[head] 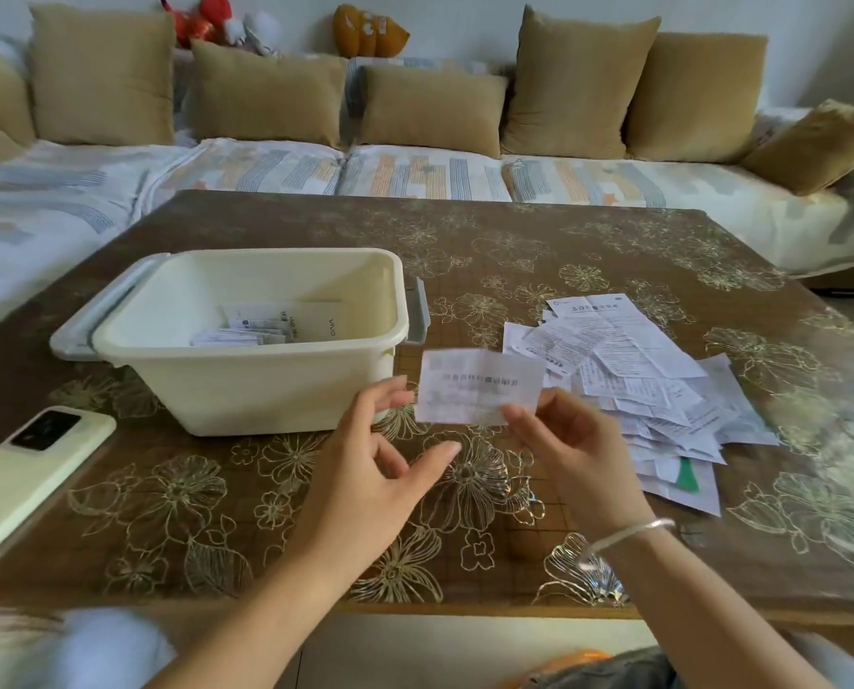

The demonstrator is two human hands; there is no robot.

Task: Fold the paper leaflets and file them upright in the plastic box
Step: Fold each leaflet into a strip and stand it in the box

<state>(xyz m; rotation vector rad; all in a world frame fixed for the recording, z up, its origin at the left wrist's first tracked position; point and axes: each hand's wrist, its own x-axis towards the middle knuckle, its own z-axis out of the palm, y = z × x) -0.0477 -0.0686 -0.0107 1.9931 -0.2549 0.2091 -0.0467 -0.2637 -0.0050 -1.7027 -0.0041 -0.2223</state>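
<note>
The right hand (pixel 564 440) pinches the leaflet (pixel 474 385) by its lower edge, the left hand (pixel 370 455) relaxed and empty just left of the pinch, the plastic box (pixel 265 385) beyond it; held at one point, the sheet may well swing and fold crooked.

Bare forearms, a thin silver bangle (pixel 628 534) on the right wrist

left hand (pixel 365 464) loose, fingers spread — right hand (pixel 574 450) pinches the leaflet (pixel 474 380).
</note>
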